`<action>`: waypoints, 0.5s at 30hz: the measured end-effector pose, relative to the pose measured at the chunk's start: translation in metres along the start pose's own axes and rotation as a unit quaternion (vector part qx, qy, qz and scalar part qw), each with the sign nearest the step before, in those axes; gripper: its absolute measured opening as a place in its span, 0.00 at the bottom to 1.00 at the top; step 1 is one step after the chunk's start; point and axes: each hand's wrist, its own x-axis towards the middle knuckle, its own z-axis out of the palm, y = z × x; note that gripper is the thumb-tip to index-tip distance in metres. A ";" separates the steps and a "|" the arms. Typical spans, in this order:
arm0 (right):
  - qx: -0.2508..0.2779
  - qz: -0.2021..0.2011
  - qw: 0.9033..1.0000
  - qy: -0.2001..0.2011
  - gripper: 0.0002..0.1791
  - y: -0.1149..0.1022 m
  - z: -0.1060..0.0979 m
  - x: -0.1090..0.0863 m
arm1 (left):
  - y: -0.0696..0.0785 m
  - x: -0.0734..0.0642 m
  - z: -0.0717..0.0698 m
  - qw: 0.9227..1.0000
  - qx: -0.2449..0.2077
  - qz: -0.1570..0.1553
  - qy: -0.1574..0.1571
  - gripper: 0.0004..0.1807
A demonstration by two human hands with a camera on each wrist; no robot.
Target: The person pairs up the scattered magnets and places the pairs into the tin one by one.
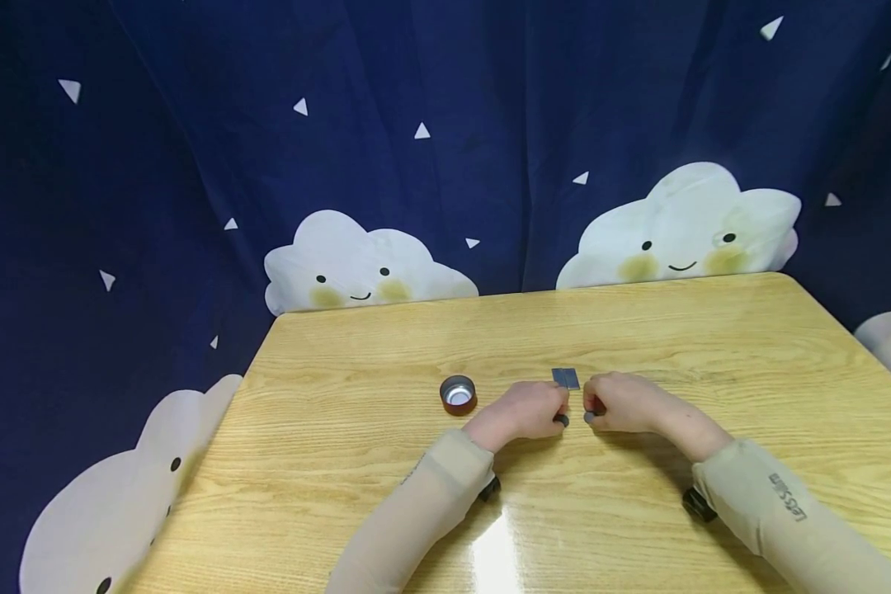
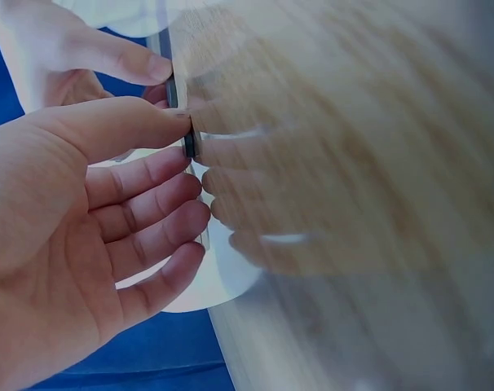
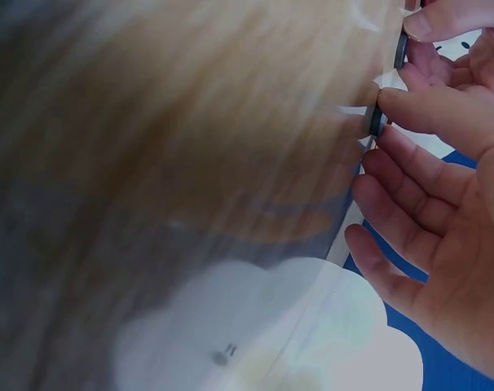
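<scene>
Both hands work close together above the wooden table, with a narrow gap between them in the head view. My left hand point(image 1: 529, 409) pinches a small dark disc point(image 2: 190, 145) between thumb and index finger, its other fingers loosely bent with their tips close to the tabletop. In the same way my right hand point(image 1: 624, 402) pinches a second small grey disc point(image 3: 376, 120) by thumb and index finger. Just beyond the fingertips lie two flat dark square tiles point(image 1: 565, 379), side by side.
A small round tin point(image 1: 458, 396), dark outside with a reddish base and silvery inside, stands open-side up left of the left hand. The wooden table point(image 1: 371, 346) reaches back to a dark blue curtain point(image 1: 483, 148) printed with white clouds and triangles.
</scene>
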 end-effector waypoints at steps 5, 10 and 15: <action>0.002 0.001 1.000 -0.002 0.07 -0.001 0.000 0.000 | 0.000 0.000 0.001 1.000 -0.003 -0.002 0.006 0.06; 0.004 0.000 1.000 -0.002 0.08 -0.001 0.001 0.000 | 0.001 -0.001 0.002 1.000 -0.007 0.001 0.027 0.06; 0.006 -0.003 1.000 0.001 0.08 0.000 0.002 0.000 | 0.002 -0.001 0.003 0.999 -0.012 -0.001 0.032 0.06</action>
